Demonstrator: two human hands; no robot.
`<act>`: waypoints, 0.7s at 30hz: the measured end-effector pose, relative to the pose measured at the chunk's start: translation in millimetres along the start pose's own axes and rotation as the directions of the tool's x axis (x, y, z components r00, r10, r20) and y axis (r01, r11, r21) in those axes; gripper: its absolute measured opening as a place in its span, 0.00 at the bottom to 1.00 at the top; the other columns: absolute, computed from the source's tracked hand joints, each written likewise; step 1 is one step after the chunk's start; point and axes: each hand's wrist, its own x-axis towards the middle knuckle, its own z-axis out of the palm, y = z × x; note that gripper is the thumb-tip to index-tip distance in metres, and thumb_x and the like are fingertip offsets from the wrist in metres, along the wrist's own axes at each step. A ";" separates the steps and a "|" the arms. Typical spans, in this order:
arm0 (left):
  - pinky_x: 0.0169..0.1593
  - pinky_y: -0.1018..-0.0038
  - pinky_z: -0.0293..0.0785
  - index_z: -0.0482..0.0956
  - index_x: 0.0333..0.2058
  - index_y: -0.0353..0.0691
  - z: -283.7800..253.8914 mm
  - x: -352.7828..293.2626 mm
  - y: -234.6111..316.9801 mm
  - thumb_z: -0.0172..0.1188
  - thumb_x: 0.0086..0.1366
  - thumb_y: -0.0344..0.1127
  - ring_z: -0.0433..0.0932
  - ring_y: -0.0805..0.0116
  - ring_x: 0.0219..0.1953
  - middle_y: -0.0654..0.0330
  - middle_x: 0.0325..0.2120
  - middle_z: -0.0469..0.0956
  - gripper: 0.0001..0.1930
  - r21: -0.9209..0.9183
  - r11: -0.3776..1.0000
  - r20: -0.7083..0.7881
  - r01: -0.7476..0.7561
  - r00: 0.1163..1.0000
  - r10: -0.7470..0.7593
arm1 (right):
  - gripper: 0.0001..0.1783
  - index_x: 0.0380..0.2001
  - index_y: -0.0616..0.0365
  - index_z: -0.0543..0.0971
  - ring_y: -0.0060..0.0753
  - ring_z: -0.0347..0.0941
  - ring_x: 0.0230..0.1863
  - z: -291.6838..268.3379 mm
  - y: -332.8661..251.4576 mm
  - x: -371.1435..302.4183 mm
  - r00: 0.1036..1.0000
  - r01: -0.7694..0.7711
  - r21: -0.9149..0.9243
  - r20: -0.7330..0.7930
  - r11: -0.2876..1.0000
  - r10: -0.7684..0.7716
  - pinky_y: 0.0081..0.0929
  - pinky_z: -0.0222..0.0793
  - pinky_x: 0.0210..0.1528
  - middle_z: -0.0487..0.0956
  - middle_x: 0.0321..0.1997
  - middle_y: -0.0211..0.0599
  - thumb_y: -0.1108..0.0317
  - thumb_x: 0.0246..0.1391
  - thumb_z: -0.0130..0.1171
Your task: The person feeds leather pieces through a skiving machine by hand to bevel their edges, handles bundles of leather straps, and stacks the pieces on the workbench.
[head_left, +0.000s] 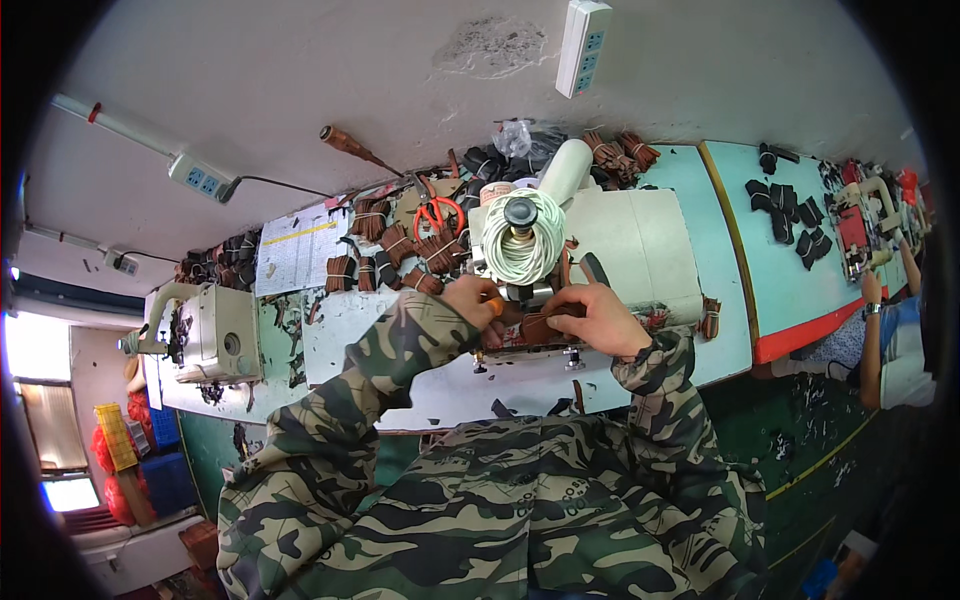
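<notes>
Both my hands are at the front of a cream bench machine, under a coil of pale cord hung round its black knob. My right hand pinches a brown leather-like strip between thumb and fingers, low at the machine's front. Close by on the left, my left hand has its fingers bent together against the machine, with an orange band on one finger. What those fingers hold, if anything, is hidden. Bundles of brown strips lie on the table beyond my left hand.
Orange-handled pliers and a wooden-handled screwdriver are behind the bundles. A second cream machine stands at left. Black bundles lie on the right table. At far right a co-worker's arm reaches toward another machine.
</notes>
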 end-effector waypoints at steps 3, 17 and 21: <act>0.17 0.78 0.75 0.68 0.45 0.27 10.1 1.6 -3.9 0.47 0.66 0.30 0.79 0.67 0.18 0.53 0.21 0.78 0.13 -0.047 0.998 -0.044 -0.050 0.998 0.048 | 0.11 0.35 0.67 0.77 0.30 0.75 0.31 4.5 -9.0 3.6 0.994 0.095 -0.086 -0.044 0.992 -0.099 0.24 0.70 0.36 0.79 0.30 0.41 0.75 0.46 0.60; 0.17 0.78 0.74 0.70 0.38 0.28 13.8 7.3 -7.6 0.48 0.64 0.26 0.79 0.67 0.18 0.53 0.20 0.77 0.07 0.016 1.000 -0.035 -0.021 0.999 0.021 | 0.16 0.39 0.64 0.77 0.32 0.74 0.32 -3.4 4.1 5.8 0.991 0.099 -0.153 -0.079 0.983 -0.112 0.26 0.70 0.35 0.79 0.32 0.42 0.71 0.44 0.62; 0.16 0.77 0.73 0.70 0.37 0.28 11.2 14.9 -20.5 0.47 0.63 0.25 0.79 0.65 0.17 0.53 0.20 0.78 0.07 0.089 0.993 -0.063 -0.079 0.994 0.085 | 0.11 0.35 0.65 0.77 0.22 0.71 0.21 4.0 1.1 6.7 0.985 0.150 -0.133 -0.064 0.980 -0.159 0.20 0.68 0.24 0.75 0.25 0.34 0.73 0.46 0.61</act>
